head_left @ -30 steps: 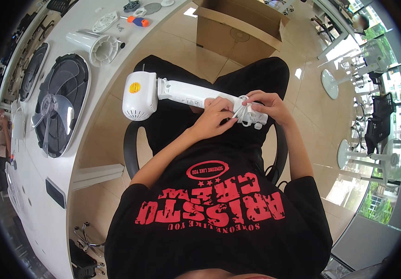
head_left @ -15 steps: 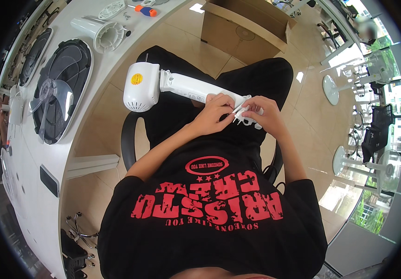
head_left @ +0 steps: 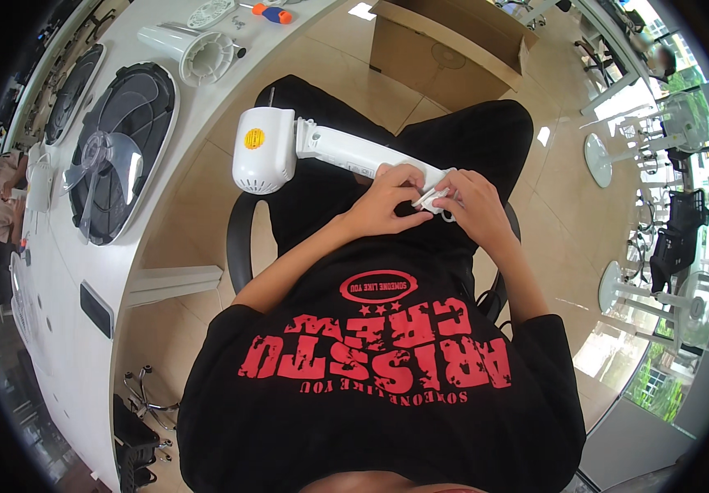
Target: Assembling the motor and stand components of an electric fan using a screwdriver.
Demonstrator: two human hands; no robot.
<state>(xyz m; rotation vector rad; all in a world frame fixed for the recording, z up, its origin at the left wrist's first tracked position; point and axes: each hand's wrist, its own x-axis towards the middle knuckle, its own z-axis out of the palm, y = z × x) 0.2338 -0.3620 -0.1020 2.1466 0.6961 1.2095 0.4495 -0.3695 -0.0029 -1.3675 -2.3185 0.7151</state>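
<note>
A white fan motor housing (head_left: 265, 156) with a yellow round sticker and a thin metal shaft lies over my lap. Its long white neck (head_left: 354, 154) runs from it toward the right. At the neck's right end, my left hand (head_left: 386, 201) has its fingers bent against a bundled white cord (head_left: 430, 200), thumb stretched out below. From the other side my right hand (head_left: 478, 201) pinches the same cord bundle. Fingers cover much of the bundle and the neck's end.
On the white table (head_left: 198, 140) at left lie a black fan grille part with clear blades (head_left: 108, 160), a white tubular part (head_left: 202, 59), a screwdriver (head_left: 272, 13) and a phone (head_left: 96, 309). An open cardboard box (head_left: 445, 62) stands on the floor ahead. White stand fans (head_left: 598, 160) are at right.
My hands have drawn closer together around the cord bundle, and less of it hangs out beneath my fingers. The whole view has shifted slightly, moving things rightward.
</note>
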